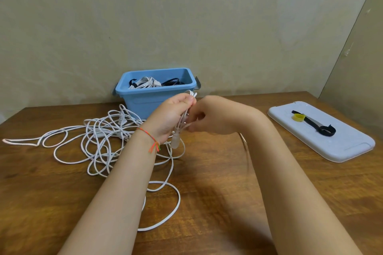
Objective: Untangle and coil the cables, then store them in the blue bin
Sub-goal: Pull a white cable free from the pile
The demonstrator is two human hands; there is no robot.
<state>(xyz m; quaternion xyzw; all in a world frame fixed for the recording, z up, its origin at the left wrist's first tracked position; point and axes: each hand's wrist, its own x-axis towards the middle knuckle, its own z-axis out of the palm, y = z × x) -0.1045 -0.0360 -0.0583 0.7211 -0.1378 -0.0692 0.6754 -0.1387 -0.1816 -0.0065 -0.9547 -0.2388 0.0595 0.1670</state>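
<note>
Head view: white cable (116,143), a few loops gathered in left hand (170,118), fingers curled round them; right hand (207,119) pinching a strand just beside that grip. Rest of the cable sprawled in tangles below and left of the grip, trailing toward the viewer. Likely to snag: pulling more slack could tighten a knot in the heap. Blue bin (145,99) just behind the grip, coils already inside. Wooden table (228,192), plain wall (186,16), white lid (339,147) well off right.

bin (145,99) behind cable tangle (99,141) | lid (331,147) right
</note>
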